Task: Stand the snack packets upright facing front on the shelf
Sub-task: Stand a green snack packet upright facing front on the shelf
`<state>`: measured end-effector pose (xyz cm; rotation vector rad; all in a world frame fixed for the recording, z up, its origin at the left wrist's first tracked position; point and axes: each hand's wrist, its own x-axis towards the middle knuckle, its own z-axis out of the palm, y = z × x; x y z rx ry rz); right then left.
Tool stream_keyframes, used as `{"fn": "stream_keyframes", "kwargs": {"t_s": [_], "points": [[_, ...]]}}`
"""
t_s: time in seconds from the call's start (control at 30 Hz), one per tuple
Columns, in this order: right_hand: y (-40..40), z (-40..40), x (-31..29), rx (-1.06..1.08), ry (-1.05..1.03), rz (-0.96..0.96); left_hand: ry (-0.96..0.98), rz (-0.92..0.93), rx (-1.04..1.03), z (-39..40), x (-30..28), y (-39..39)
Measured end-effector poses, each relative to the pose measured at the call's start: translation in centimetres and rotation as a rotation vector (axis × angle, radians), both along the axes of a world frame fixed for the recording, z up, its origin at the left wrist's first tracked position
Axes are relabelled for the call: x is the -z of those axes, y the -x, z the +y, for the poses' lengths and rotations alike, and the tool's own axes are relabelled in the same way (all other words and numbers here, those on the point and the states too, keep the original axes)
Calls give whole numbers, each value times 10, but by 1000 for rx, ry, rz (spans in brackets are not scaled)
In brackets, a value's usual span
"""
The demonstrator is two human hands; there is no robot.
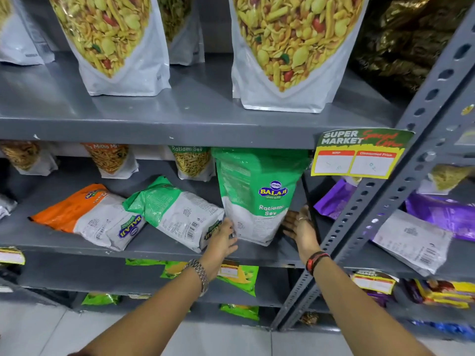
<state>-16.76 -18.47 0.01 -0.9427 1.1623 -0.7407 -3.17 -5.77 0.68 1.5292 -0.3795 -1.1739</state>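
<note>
Your left hand [223, 236] and right hand [300, 227], fingers spread, press either side of the upright green packet [259, 194]. Left of it, another green packet [174, 214] lies flat.

A green-and-white Ratlami Sev packet [259, 196] stands upright on the grey middle shelf [159, 246], its Balaji logo and name facing front, its top reaching the underside of the shelf above. At its 9 o'clock a second green-and-white packet [177, 214] lies flat, tilted, barcode side up, its near end just beside the standing one. Farther toward 9 o'clock an orange-and-white packet [87, 217] also lies flat, back side up, its near end touching the green one. Behind them, at 12 o'clock, three smaller packets stand upright at the back: Ratlami Sev [191, 161], Mitha Mix [111, 159], and one with its label cut off [25, 156].
</note>
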Motion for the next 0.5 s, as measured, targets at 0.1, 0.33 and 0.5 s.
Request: {"fn": "stream_keyframes", "kwargs": {"t_s": [0.1, 0.33, 0.5], "points": [[10, 21, 15, 22, -48, -62, 10, 30, 2, -19, -2, -4], [2, 49, 43, -91, -57, -150, 11, 41, 117, -68, 9, -16], [6, 35, 31, 89, 11, -96, 65, -60, -85, -47, 25, -10]]}}
